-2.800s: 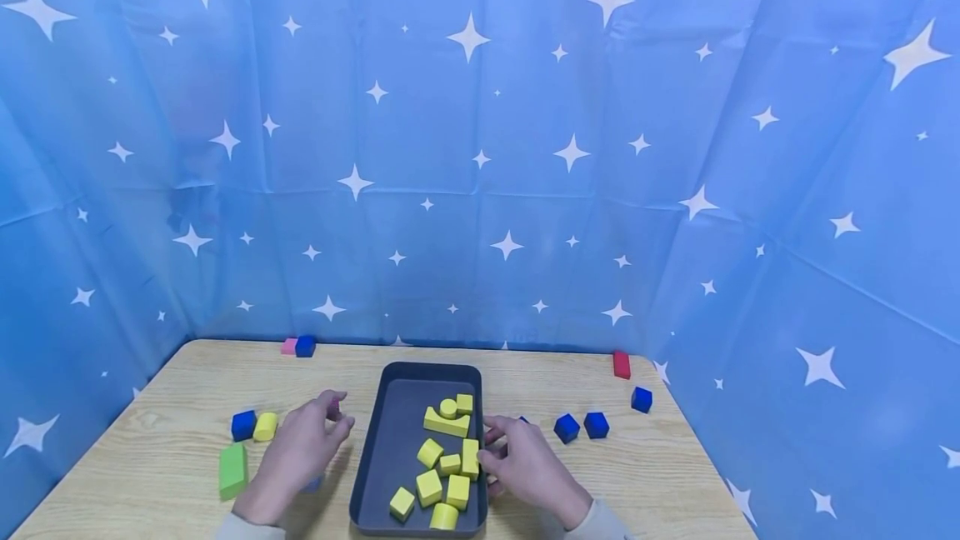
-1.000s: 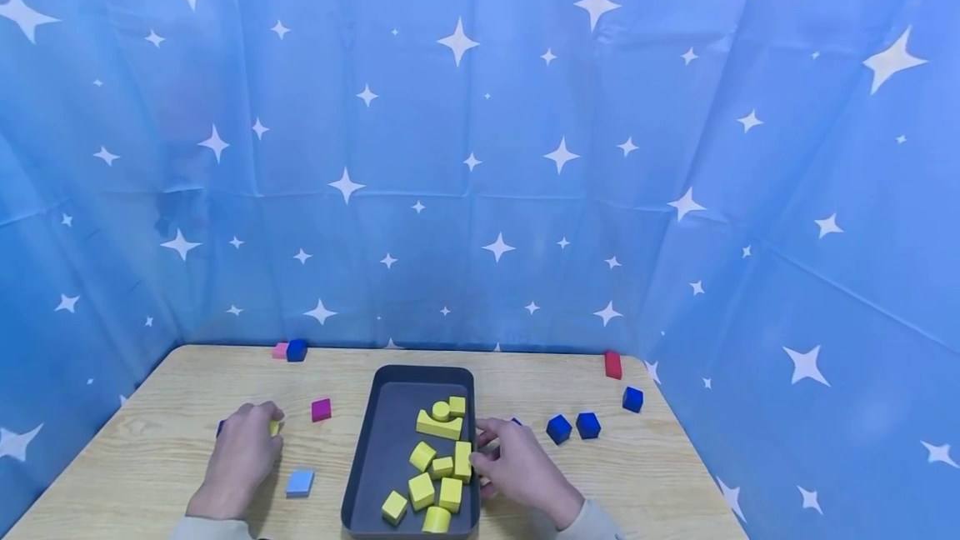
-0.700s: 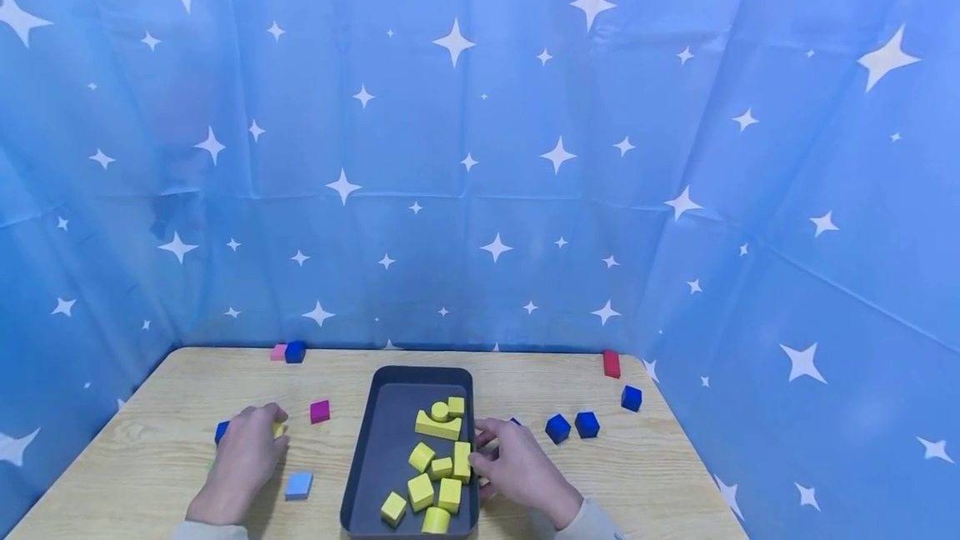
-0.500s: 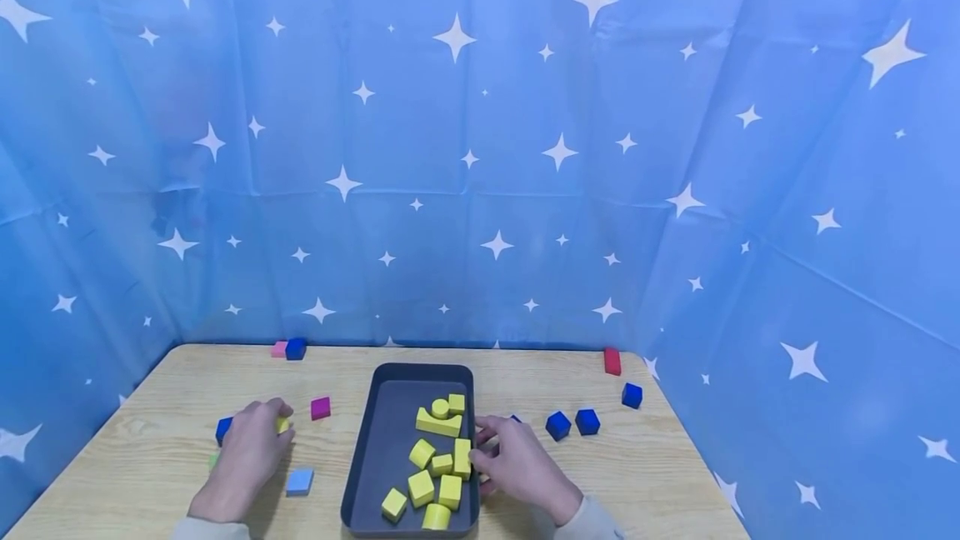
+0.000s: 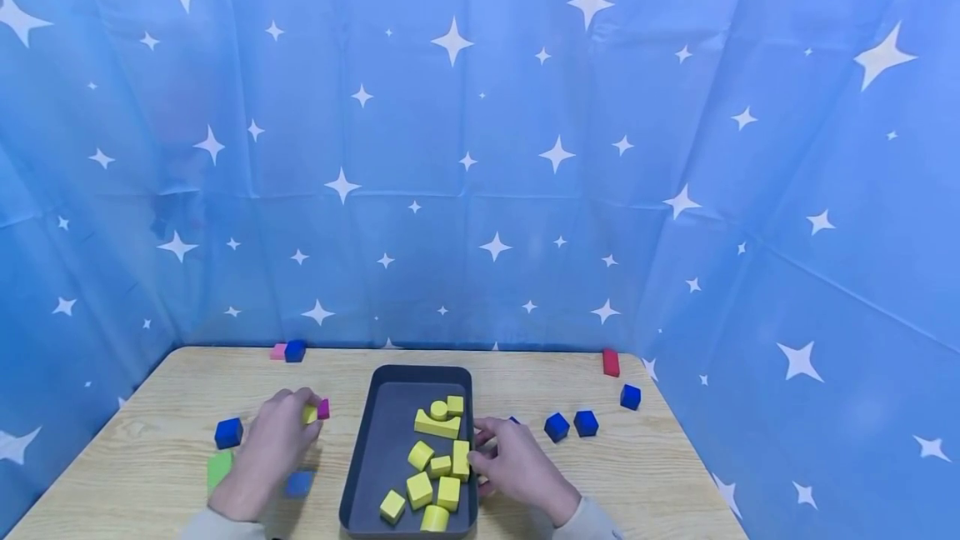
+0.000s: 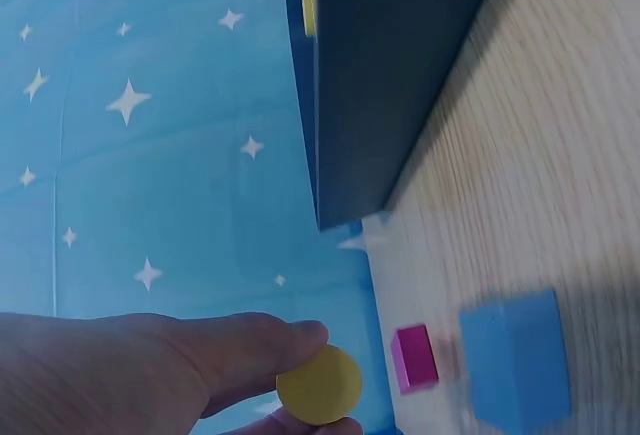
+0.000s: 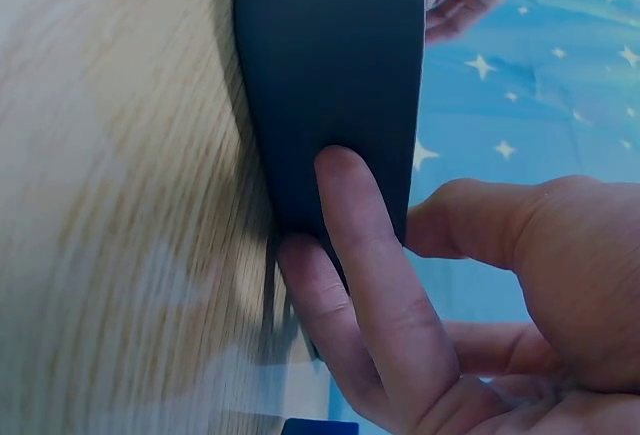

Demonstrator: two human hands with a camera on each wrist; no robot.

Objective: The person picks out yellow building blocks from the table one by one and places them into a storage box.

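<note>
My left hand pinches a yellow cylinder block between thumb and fingers, left of the dark tray. In the left wrist view, the round end of this cylinder faces the camera. Just past the fingertips is a magenta block, partly hidden in the head view. A light blue block lies beside the same hand on the table. My right hand holds the tray's right side. In the right wrist view, two fingers press the outer wall while the thumb is at the rim.
Several yellow blocks lie inside the tray, mostly toward its right side. Left on the table are a blue cube and a green block. Blue cubes and a red block lie to the right. A starry curtain stands behind.
My left hand went left to the yellow cylinder, took hold of it, and has carried it right toward the magenta block. The blue cube and green block show again. My right hand stays on the tray.
</note>
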